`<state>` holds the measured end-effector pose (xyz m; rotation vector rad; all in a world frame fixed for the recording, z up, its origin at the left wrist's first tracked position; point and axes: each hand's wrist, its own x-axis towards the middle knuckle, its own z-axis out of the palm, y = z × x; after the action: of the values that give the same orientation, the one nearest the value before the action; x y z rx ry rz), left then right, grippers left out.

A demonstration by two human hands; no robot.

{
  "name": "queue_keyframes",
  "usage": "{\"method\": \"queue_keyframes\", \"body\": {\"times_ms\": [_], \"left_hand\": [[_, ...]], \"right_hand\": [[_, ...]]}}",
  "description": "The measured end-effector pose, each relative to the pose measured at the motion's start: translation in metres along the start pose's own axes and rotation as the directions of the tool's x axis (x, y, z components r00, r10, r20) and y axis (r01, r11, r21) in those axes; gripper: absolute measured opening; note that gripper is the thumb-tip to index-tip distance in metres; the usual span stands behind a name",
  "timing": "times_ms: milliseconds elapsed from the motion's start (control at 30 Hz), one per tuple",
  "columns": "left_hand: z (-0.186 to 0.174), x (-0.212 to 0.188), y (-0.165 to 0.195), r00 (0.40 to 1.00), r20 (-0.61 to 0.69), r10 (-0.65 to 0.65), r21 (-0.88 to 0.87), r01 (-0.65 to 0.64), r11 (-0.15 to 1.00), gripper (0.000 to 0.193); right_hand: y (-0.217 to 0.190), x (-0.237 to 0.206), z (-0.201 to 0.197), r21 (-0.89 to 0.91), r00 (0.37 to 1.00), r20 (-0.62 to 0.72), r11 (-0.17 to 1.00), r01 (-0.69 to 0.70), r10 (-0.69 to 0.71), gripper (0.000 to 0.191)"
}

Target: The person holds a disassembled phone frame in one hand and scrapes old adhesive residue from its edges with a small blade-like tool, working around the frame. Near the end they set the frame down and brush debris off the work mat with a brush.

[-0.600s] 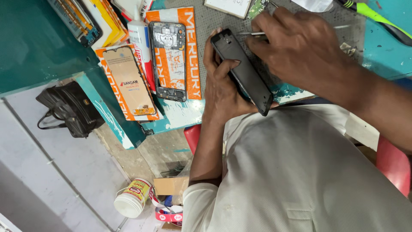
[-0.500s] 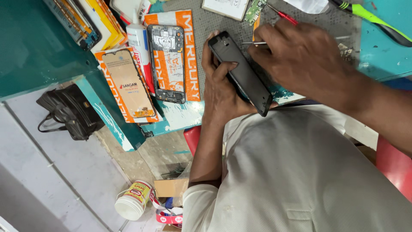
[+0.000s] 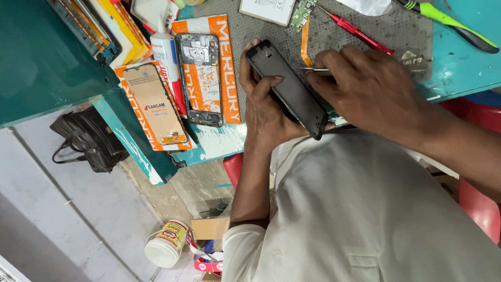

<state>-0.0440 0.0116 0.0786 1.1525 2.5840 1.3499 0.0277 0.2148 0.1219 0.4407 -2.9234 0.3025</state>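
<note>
My left hand (image 3: pixel 265 114) grips a black phone body (image 3: pixel 292 93) from below and holds it tilted over the front edge of the grey work mat (image 3: pixel 376 32). My right hand (image 3: pixel 371 90) comes in from the right and pinches thin metal tweezers (image 3: pixel 314 69). Their tip points at the phone's right edge, near its upper half. The right palm rests on the mat beside the phone.
To the left, an opened phone frame (image 3: pixel 200 78) lies on an orange box (image 3: pixel 230 68), next to a film-covered screen panel (image 3: pixel 156 107) and a white glue bottle (image 3: pixel 166 52). A small circuit board (image 3: pixel 301 11), red screwdriver (image 3: pixel 360 30) and green-handled tool (image 3: pixel 450 23) lie behind. The floor holds a black bag (image 3: pixel 88 142) and white jar (image 3: pixel 166 246).
My right hand with the tweezers has dropped a little lower beside the phone. The left hand keeps its hold on the phone. The camera view has shifted slightly.
</note>
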Motion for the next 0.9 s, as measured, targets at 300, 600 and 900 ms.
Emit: {"method": "queue_keyframes", "body": {"times_ms": [300,600,900], "left_hand": [[0.013,0.029,0.034,1.0,-0.012,-0.002,-0.019,0.002,1.0,0.118],[0.208,-0.063,0.01,1.0,-0.025,-0.001,-0.022,0.001,1.0,0.117],[-0.006,0.062,0.072,0.994,-0.108,-0.016,0.039,0.02,0.999,0.111]], "right_hand": [[0.037,0.008,-0.018,-0.056,0.998,-0.058,0.998,-0.003,0.0,0.026],[0.084,-0.179,0.096,-0.036,1.0,0.009,0.999,-0.009,0.009,0.028],[0.031,0.004,-0.1,-0.015,0.999,0.025,1.0,-0.02,0.021,0.029]]}}
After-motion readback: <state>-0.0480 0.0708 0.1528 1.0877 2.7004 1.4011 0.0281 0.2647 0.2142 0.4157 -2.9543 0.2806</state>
